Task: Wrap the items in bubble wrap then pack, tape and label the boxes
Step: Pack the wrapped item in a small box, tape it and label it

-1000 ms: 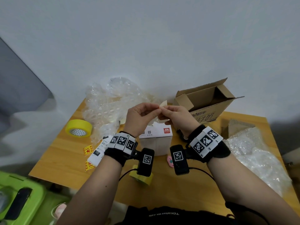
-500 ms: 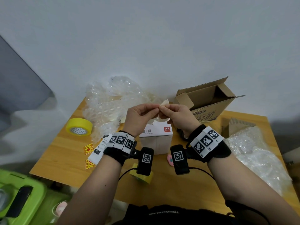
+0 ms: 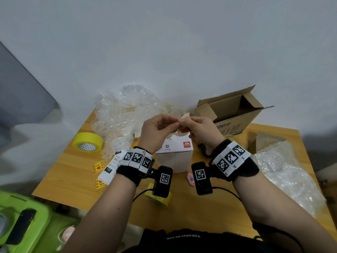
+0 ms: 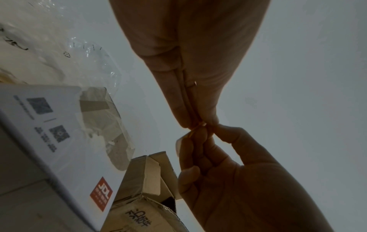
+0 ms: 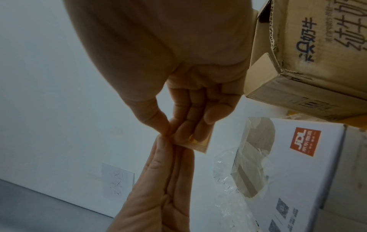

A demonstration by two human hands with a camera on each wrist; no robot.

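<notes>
Sticker point(image 3: 184, 116) pinched by both hands' fingers point(image 3: 174, 123); white box point(image 3: 175, 152) below; brown carton point(image 3: 235, 114) open.

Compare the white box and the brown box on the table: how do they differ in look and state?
1. The white box is white with a red logo; the brown box is plain cardboard with dark printed characters.
2. The brown box lies tipped, flaps open, and looks empty; the white box stands upright.
3. The white box is nearer the person; the brown box sits behind it, by the wall.

Both rest on the table.
</notes>
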